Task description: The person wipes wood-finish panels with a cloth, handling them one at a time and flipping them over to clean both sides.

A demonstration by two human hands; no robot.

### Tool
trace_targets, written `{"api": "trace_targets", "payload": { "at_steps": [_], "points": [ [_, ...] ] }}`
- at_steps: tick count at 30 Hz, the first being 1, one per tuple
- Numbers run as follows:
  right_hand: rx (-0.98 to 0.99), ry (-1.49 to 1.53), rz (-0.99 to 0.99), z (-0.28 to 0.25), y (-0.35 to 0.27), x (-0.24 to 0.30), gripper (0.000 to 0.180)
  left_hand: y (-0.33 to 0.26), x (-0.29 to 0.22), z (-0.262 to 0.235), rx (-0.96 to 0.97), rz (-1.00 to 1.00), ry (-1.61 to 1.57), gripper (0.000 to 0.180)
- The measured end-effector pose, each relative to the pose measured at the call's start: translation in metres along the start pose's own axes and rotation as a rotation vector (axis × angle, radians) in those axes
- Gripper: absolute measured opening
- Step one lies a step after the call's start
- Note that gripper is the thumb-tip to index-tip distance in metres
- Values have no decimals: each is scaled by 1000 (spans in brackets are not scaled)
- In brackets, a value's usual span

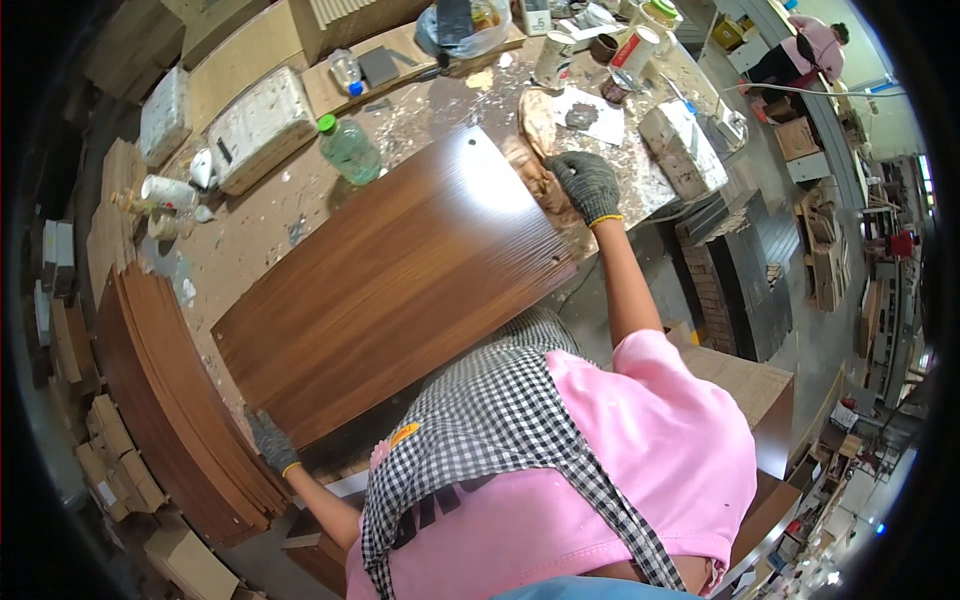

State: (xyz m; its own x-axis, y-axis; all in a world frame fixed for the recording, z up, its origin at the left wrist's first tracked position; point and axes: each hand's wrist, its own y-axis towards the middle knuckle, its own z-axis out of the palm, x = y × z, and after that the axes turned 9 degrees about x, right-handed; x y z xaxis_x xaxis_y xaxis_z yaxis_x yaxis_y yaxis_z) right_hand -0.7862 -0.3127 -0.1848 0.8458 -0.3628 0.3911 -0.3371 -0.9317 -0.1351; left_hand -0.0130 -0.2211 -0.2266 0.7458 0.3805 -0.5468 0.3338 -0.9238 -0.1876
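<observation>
A brown wood-grain panel [390,290] lies slanted across the paint-spotted worktable, with small dark holes near its corners and a bright glare at its far end. My left hand [270,442], in a dark grey glove, is at the panel's near left edge, fingers stretched out along it beside a stack of similar panels [175,400]. My right hand [587,185], gloved alike, is curled closed just past the panel's right end. Its fingertips meet a crumpled brown-stained rag [538,178]; whatever is inside the fingers is hidden.
A green-capped bottle [349,150] stands beyond the panel. White paint-spattered blocks [262,130] and another block [682,150] flank the worktable [440,105]. Cans [554,60] cluster at the back. Dark stacked boards [735,275] stand to the right; another person [805,55] bends farther off.
</observation>
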Motion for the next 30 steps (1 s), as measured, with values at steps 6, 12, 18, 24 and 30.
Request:
{"api": "trace_targets", "payload": {
  "at_steps": [6, 12, 18, 24, 30],
  "points": [
    [-503, -178, -109, 13, 110, -108, 41, 17, -9, -7, 14, 91, 156, 56],
    [-265, 281, 135, 12, 136, -114, 30, 8, -31, -4, 36, -83, 57, 56],
    [288, 2220, -100, -9, 46, -90, 42, 22, 15, 4, 35, -24, 46, 56],
    [252, 2130, -164, -1, 1, -49, 50, 19, -14, -4, 75, -43, 39, 55],
    [208, 2168, -6, -1, -31, -29, 31, 23, -10, -1, 54, -27, -89, 54]
  ]
}}
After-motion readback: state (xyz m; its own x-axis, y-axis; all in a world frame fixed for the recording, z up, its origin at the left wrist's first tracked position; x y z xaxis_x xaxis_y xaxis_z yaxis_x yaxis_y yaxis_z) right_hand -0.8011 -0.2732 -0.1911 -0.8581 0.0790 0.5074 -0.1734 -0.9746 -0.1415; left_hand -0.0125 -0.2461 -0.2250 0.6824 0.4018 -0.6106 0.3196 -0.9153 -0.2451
